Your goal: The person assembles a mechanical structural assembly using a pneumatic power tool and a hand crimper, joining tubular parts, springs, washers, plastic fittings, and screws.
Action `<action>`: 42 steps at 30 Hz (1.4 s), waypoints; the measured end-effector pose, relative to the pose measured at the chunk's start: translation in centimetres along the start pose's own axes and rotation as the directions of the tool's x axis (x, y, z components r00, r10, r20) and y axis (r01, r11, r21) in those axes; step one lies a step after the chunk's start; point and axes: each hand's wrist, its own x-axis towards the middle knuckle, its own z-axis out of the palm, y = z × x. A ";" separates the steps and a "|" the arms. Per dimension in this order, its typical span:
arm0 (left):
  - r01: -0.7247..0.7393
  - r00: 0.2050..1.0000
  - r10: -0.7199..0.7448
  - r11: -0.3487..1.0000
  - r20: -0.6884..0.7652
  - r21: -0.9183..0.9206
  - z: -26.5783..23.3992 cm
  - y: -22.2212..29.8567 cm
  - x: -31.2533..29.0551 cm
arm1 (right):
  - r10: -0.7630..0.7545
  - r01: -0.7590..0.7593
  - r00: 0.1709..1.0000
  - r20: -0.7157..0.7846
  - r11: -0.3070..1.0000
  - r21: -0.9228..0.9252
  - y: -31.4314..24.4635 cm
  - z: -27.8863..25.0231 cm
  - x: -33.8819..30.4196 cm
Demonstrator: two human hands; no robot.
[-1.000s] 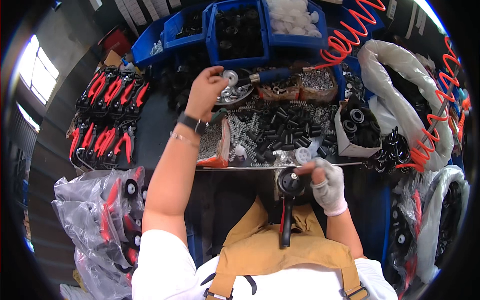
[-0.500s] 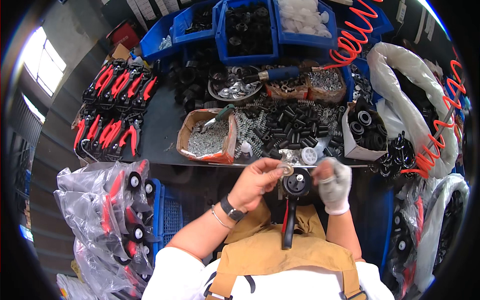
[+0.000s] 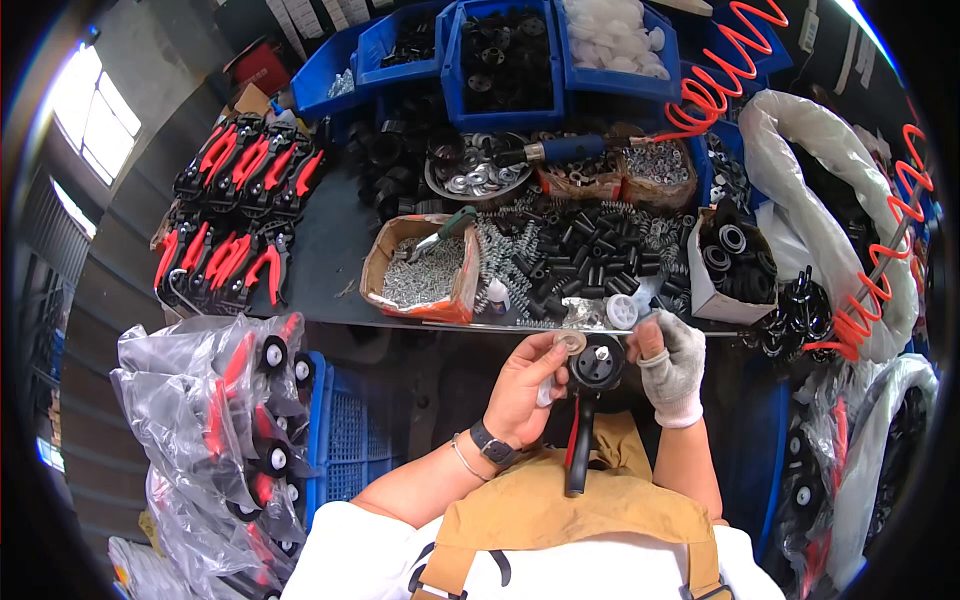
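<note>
One metal disc (image 3: 572, 342) is pinched in the left hand (image 3: 526, 389) beside a black wheel (image 3: 597, 374); right hand (image 3: 673, 370) curled, its hold unclear.

Left hand (image 3: 533, 388) in pinch grip

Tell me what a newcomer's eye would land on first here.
Likely the red coiled hose, top right, and the red-handled tools in rows on the left of the bench. Then the middle: the left hand pinching a round disc beside a round black part with a handle, the gloved right hand close on the other side.
</note>
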 end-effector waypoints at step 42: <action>-0.626 0.762 0.325 0.148 0.560 0.765 3.3 0.4 1.6 | -0.250 0.300 0.953 0.173 0.685 -0.664 3.2 -3.2 18.9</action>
